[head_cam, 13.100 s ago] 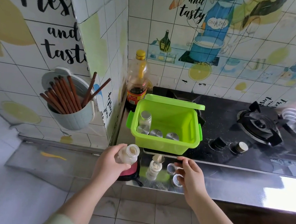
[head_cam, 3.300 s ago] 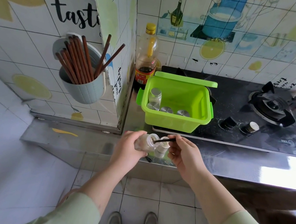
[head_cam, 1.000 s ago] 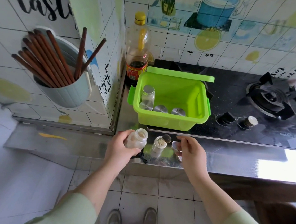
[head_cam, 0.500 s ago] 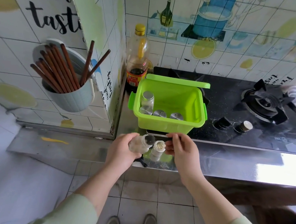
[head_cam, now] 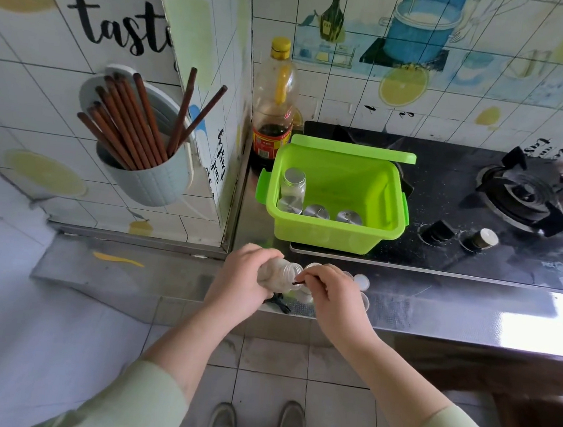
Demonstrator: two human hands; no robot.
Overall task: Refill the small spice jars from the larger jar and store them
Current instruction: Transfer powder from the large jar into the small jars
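My left hand point(head_cam: 244, 280) grips the larger clear jar point(head_cam: 279, 274), tilted on its side with its open mouth facing right. My right hand point(head_cam: 334, 296) pinches a thin dark spoon point(head_cam: 303, 280) whose tip reaches into that mouth. A small open spice jar point(head_cam: 301, 294) stands just behind my right hand, mostly hidden by it. Loose lids point(head_cam: 360, 280) lie on the steel counter to the right. The green plastic box point(head_cam: 326, 233) sits on the stove's left side and holds several small capped jars point(head_cam: 292, 188).
A dark sauce bottle point(head_cam: 274, 109) stands in the corner behind the box. A wall cup of brown chopsticks point(head_cam: 134, 123) hangs at the left. The black gas hob has two knobs point(head_cam: 460, 234) and a burner point(head_cam: 524, 195). A small black object point(head_cam: 278, 303) lies at the counter's front edge.
My right hand has moved left from the small jar to the larger jar's mouth with the spoon. The larger jar is tilted further onto its side.
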